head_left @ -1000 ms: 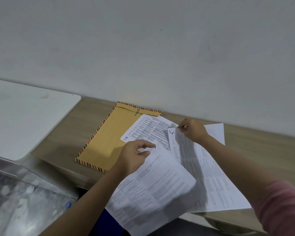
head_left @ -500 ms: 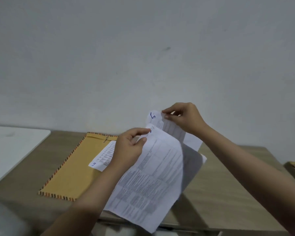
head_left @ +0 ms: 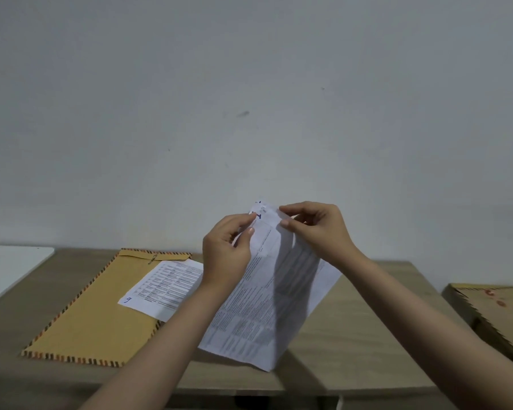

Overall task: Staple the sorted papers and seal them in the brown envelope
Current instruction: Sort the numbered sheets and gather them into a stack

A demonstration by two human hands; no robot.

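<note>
My left hand [head_left: 227, 251] and my right hand [head_left: 316, 229] both pinch the top corner of a few printed papers [head_left: 267, 303], held up above the wooden table [head_left: 353, 335] so they hang down and tilt toward me. Blue handwritten numbers mark the pinched corner. A brown envelope [head_left: 92, 309] with a striped border lies flat at the left, its flap end toward the wall. One more printed sheet marked 9 [head_left: 163, 287] rests on the envelope, partly behind my left forearm. No stapler is in view.
A white tabletop [head_left: 9, 267] adjoins the wooden table at the far left. A stack of brown envelopes [head_left: 495, 315] sits at the right edge. A plain grey wall stands right behind the table.
The papers went from lying on the table to being lifted upright. My two hands came together at the top corner, and the camera tilted up toward the wall.
</note>
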